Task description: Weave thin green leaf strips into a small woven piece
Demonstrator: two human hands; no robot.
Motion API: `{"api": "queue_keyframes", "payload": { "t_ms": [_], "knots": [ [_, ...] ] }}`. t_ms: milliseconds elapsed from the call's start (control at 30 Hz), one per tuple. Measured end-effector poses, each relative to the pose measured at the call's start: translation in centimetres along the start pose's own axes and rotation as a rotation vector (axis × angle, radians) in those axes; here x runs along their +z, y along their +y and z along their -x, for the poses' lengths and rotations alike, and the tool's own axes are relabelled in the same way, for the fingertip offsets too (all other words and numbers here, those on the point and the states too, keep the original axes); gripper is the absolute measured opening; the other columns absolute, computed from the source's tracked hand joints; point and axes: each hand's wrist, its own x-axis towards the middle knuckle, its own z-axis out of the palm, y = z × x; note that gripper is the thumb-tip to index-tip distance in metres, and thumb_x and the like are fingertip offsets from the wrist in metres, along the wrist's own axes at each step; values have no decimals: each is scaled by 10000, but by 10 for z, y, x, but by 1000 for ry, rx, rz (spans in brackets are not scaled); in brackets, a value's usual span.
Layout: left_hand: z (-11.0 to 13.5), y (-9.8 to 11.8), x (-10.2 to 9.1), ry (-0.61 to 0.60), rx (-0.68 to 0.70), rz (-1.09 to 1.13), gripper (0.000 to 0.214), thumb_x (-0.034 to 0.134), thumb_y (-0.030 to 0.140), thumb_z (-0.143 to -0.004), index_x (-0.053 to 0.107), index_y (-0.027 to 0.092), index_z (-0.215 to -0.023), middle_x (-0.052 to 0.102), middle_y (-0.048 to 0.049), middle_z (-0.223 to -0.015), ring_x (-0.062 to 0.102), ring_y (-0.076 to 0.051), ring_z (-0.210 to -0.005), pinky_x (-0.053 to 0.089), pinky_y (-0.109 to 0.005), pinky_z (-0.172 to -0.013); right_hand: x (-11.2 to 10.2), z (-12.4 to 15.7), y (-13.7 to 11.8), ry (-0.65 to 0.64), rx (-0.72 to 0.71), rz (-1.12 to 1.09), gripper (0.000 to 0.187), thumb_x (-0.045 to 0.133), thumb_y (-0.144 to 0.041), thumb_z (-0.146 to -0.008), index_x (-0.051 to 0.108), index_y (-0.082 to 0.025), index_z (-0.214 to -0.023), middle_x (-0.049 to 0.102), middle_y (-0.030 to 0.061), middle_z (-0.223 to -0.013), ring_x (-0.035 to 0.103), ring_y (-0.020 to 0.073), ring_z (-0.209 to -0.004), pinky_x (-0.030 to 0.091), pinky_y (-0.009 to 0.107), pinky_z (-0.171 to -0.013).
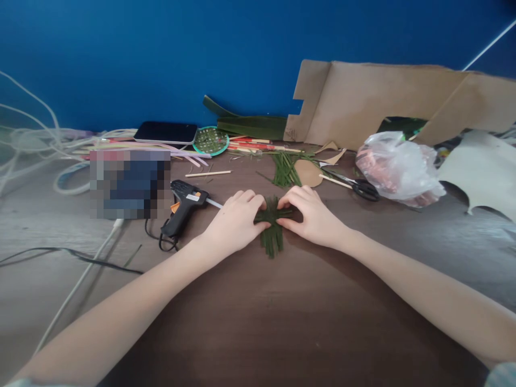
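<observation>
A small mat of crossed green leaf strips [273, 226] lies on the dark brown table [258, 312]. My left hand [236, 220] presses and pinches its left side with curled fingers. My right hand [310, 215] pinches its right side, fingers closed on the strips. The strips' lower ends stick out below both hands. A black glue gun [183, 209] lies just left of my left hand.
More green strips [284, 169], a wooden stick [207, 173] and black scissors [360, 188] lie behind the hands. A plastic bag [397, 169] sits at right, cut cardboard [374, 102] against the blue wall. A phone [166, 132], a round green dish [210, 141] and cables [72, 285] lie left.
</observation>
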Motion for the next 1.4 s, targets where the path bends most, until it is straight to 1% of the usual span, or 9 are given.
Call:
{"api": "queue_keyframes", "payload": {
  "t_ms": [233, 467, 600, 700, 800, 867, 1033, 1267, 1400],
  "knots": [
    [0, 1, -2, -16, -17, 11, 190, 657, 259, -751, 539, 144, -845, 558, -48, -857, 518, -217, -851, 438, -355, -774, -1, -1, -1, -11, -3, -14, 131, 611, -263, -788, 512, -194, -839, 546, 42, -879, 452, 202, -854, 348, 351, -785],
    [-1, -3, -8, -50, 24, 84, 159, 627, 217, -758, 544, 157, -881, 568, -47, -912, 517, -211, -896, 433, -348, -805, 0, 0, 3, 13, -29, -37, 78, 562, -268, -829, 558, -207, -877, 583, 44, -911, 474, 208, -885, 353, 359, -795],
    [-1, -5, -11, -17, 56, 74, 83, 539, 163, -778, 544, 167, -861, 565, -42, -904, 501, -209, -901, 414, -358, -829, -2, 1, 3, 132, -50, -24, 123, 479, -190, -868, 595, -220, -898, 624, 41, -980, 490, 210, -959, 341, 371, -837],
    [-1, -4, -11, -4, 69, 48, 163, 445, 79, -766, 548, 166, -858, 562, -49, -897, 492, -207, -893, 403, -355, -829, -4, 3, -2, 214, -56, 16, 128, 480, -158, -850, 598, -207, -847, 623, 44, -978, 485, 209, -969, 329, 376, -859],
    [-1, -4, -11, 15, 52, 26, 210, 417, 50, -745, 549, 160, -865, 559, -61, -919, 482, -215, -897, 400, -356, -824, -4, 4, -8, 152, -71, 56, 56, 555, -227, -816, 602, -197, -806, 604, 54, -963, 473, 219, -959, 328, 378, -838],
    [-1, -4, -11, 26, 40, 28, 209, 415, 50, -747, 549, 156, -866, 557, -66, -934, 477, -217, -905, 399, -356, -831, -3, 5, -10, 86, -115, 77, 79, 570, -268, -816, 621, -208, -806, 599, 50, -985, 464, 223, -980, 323, 377, -826],
    [-2, -5, -13, 47, 24, 43, 205, 407, 50, -761, 550, 162, -856, 557, -63, -940, 474, -218, -921, 394, -360, -846, -3, 3, -5, 7, -150, 48, 130, 544, -202, -831, 663, -244, -861, 607, 41, -1013, 456, 218, -1000, 326, 382, -836],
    [-1, -7, -13, 29, 28, 44, 153, 449, 93, -771, 551, 166, -859, 553, -59, -946, 473, -219, -929, 391, -365, -849, -7, 1, -3, 90, -139, -28, 212, 483, -104, -818, 648, -232, -782, 616, 33, -959, 480, 208, -968, 341, 385, -855],
    [0, -6, -12, 0, 21, 34, 105, 499, 158, -775, 544, 169, -869, 552, -54, -943, 476, -222, -928, 392, -367, -831, -9, 2, -10, 142, -66, -6, 135, 490, -165, -823, 605, -221, -780, 607, 40, -899, 489, 212, -909, 349, 387, -816]
  ]
}}
